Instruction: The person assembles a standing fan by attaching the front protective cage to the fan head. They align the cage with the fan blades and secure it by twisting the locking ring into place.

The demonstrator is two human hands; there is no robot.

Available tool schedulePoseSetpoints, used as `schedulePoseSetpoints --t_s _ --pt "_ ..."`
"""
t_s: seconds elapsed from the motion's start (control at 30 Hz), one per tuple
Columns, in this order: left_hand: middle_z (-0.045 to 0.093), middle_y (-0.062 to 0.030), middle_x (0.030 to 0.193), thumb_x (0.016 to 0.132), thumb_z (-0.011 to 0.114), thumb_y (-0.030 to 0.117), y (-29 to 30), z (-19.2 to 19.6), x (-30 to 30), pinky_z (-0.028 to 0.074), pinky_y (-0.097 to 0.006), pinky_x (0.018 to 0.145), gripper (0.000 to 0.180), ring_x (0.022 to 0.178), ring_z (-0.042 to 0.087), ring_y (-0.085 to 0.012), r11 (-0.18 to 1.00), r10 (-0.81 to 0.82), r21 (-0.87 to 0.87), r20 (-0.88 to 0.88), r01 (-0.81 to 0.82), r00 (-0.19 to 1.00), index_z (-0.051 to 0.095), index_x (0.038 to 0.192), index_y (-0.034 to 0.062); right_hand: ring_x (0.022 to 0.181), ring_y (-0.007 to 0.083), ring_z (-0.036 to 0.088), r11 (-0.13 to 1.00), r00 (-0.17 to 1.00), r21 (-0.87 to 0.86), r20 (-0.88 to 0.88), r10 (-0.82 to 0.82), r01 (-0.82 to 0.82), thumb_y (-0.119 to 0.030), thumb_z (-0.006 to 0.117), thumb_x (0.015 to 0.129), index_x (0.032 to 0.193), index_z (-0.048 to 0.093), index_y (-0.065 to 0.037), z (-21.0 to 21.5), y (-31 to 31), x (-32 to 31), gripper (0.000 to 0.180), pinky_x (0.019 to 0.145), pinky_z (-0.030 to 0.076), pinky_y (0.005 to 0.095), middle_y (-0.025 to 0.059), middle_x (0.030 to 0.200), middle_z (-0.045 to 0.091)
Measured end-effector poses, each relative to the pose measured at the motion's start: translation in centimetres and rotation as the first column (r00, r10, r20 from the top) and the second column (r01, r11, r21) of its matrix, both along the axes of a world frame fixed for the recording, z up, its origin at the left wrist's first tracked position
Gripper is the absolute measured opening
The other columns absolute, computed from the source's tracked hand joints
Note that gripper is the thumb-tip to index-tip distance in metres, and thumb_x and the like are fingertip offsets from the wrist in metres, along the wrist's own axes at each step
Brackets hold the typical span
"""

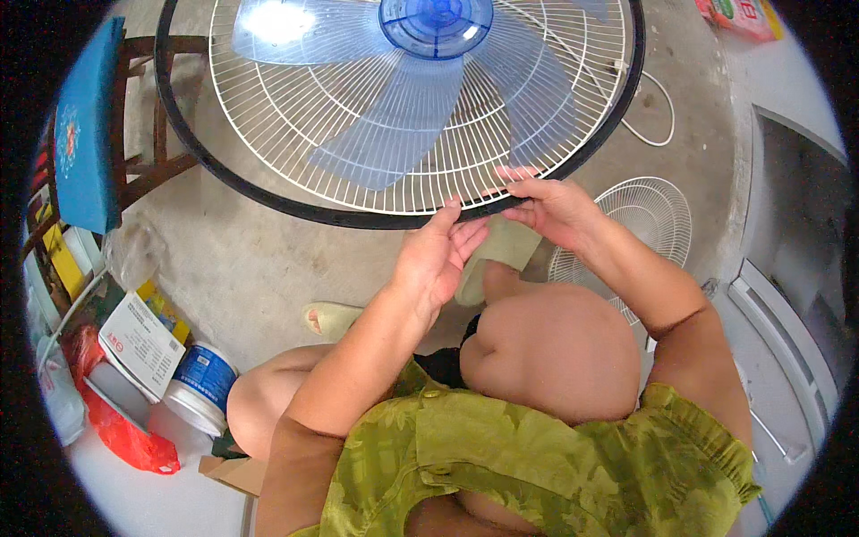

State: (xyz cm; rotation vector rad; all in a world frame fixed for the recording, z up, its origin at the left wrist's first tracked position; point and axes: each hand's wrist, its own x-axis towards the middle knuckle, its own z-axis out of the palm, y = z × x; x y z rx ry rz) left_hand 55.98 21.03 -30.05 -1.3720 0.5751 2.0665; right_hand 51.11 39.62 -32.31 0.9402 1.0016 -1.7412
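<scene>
A large fan head fills the upper part of the view: a white wire guard (295, 116) with a black rim (295, 208) around translucent blue blades (394, 125) and a blue hub (436, 22). My left hand (438, 255) touches the rim's near edge from below, fingers together on the black ring. My right hand (550, 206) grips the same rim a little to the right, fingertips curled over the wires. My knees are below, in front of the fan.
A second white wire guard (658, 215) lies on the concrete floor at right. A wooden chair with a blue cushion (85, 125) stands at left. A white tub (201, 385), papers and a red bag (125, 438) sit lower left. A white cable (658, 116) loops near the fan.
</scene>
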Motion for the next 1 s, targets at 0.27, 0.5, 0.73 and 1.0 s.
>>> schedulePoseSetpoints --t_s 0.27,0.5,0.73,1.0 --pt "0.056 -0.0165 0.110 0.094 0.046 0.012 0.9 -0.4 0.2 0.048 -0.041 0.094 0.025 0.101 0.058 -0.0299 0.990 0.033 -0.137 -0.060 -0.041 0.998 0.049 0.112 -0.0045 0.095 0.0137 0.058 0.990 0.993 0.101 -0.057 0.103 -0.097 -0.016 0.061 0.084 0.117 0.055 -0.006 1.4 0.0 0.4 0.035 0.077 0.050 0.0304 0.0063 0.105 0.062" --pt "0.052 -0.0162 0.116 0.093 0.045 0.009 0.5 -0.6 0.6 0.047 -0.041 0.097 0.027 0.104 0.057 -0.0325 0.980 0.015 -0.197 -0.091 -0.033 0.996 0.046 0.115 -0.0079 0.094 0.0185 0.060 0.910 0.926 0.371 -0.247 0.286 -0.182 -0.025 0.060 0.086 0.125 0.050 -0.002 2.5 8.8 2.9 0.046 0.079 0.050 0.0325 0.0072 0.102 0.063" --pt "0.055 -0.0152 0.113 0.093 0.045 0.008 1.2 0.2 -0.3 0.049 -0.041 0.095 0.024 0.103 0.059 -0.0303 0.977 -0.007 -0.212 -0.067 -0.007 0.998 0.049 0.111 -0.0077 0.091 0.0327 0.062 -0.092 0.706 0.956 0.270 0.654 -0.280 -0.026 0.057 0.085 0.121 0.050 0.001 0.0 22.3 12.3 0.045 0.079 0.048 0.0391 0.0195 0.099 0.063" --pt "0.053 -0.0138 0.115 0.091 0.050 0.006 0.2 -0.7 0.6 0.050 -0.046 0.091 0.029 0.099 0.059 -0.0313 0.989 0.067 -0.130 -0.071 -0.076 0.995 0.043 0.117 -0.0048 0.113 0.0409 0.050 -0.119 0.765 0.982 0.190 0.616 -0.148 -0.044 0.061 0.081 0.123 0.044 0.010 -4.7 13.4 9.5 0.071 0.095 0.042 0.0407 0.0302 0.125 0.047"
